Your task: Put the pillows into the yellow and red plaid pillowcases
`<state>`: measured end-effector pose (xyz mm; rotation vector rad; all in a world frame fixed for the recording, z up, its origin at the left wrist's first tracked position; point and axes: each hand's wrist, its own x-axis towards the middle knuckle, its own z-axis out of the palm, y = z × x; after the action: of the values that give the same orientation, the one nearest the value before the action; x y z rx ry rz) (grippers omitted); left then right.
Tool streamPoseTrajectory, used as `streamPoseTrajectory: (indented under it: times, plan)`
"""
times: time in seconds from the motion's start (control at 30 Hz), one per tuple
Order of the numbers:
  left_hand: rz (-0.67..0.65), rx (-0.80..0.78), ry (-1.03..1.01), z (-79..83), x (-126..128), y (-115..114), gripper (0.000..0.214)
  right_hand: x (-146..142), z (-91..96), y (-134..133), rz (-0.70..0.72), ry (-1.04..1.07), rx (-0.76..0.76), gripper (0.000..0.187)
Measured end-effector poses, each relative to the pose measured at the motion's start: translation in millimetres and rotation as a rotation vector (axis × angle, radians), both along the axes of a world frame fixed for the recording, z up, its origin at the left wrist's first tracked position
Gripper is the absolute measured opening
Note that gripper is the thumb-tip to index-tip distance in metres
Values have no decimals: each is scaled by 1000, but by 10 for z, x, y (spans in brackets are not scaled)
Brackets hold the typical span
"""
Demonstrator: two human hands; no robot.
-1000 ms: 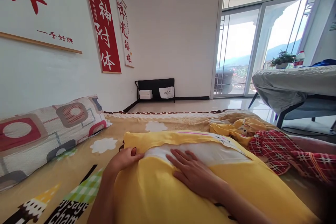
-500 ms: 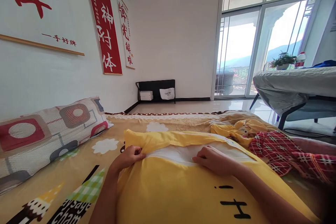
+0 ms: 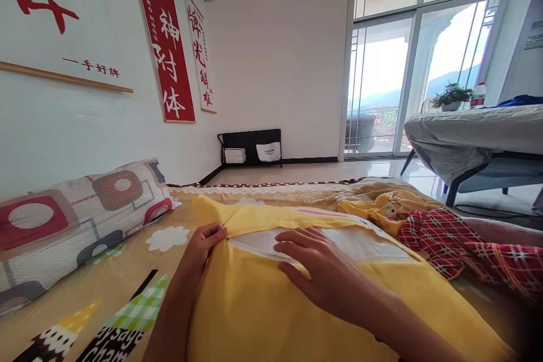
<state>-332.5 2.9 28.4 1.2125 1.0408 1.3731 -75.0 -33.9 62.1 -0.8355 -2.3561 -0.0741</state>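
A yellow pillowcase [image 3: 250,300] lies before me on the bed, with a long slit across its upper side. Through the slit shows a white inner pillow [image 3: 254,242]. At the slit's left end my left hand [image 3: 206,242] is closed, its thumb and fingers pinching the pillowcase edge. A tiny dark spot shows by those fingertips, too small to make out. My right hand [image 3: 316,260] is open, fingers stretched and slightly apart, over the middle of the slit and the white inner pillow. Whether its fingertips touch the fabric I cannot tell.
A patterned pillow [image 3: 114,203] rests at the left on the printed bedsheet [image 3: 165,283]. Right of the pillowcase lie crumpled yellow cloth [image 3: 369,209] and red checked cloth [image 3: 441,237]. Beyond the bed stand a covered table [image 3: 475,124] and a low black rack [image 3: 250,138].
My right hand has moved left along the slit and its fingers have spread from a curled grip. My left hand has shifted slightly up and left, still pinching the pillowcase.
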Motion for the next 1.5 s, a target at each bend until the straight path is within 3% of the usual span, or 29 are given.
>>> streamPoseTrajectory:
  times: [0.1, 0.2, 0.3, 0.43, 0.57, 0.67, 0.9, 1.2, 1.27, 1.4, 1.5]
  plan:
    - [25, 88, -29, 54, 176, -165, 42, -227, 12, -107, 165, 174, 1, 20]
    - [58, 167, 17, 89, 266, -301, 39, -441, -34, -136, 197, 311, -58, 19]
    - [77, 219, 58, 101, 287, -381, 38, -562, -126, -127, 197, 325, 6, 17]
    - [58, 231, 76, 95, 296, -422, 38, -584, -235, -103, 172, 249, 99, 16]
    - [35, 231, 123, 94, 326, -436, 38, -594, -261, -63, 51, 356, -86, 4]
    - [19, 247, 166, 109, 349, -448, 39, -637, -268, -31, -18, 396, -137, 6]
    - [1, 254, 260, 134, 366, -477, 39, -664, -328, -9, 7, 470, 77, 13]
    - [39, 221, 285, 184, 408, -505, 42, -631, -306, -50, -7, 407, 171, 22]
    - [22, 235, 340, 188, 415, -519, 42, -629, -289, -60, -43, 423, 108, 20]
    - [20, 291, 524, 175, 442, -557, 42, -597, -243, -67, -100, 442, -159, 16]
    - [33, 320, 590, 159, 457, -568, 41, -563, -198, -75, -110, 415, -182, 16]
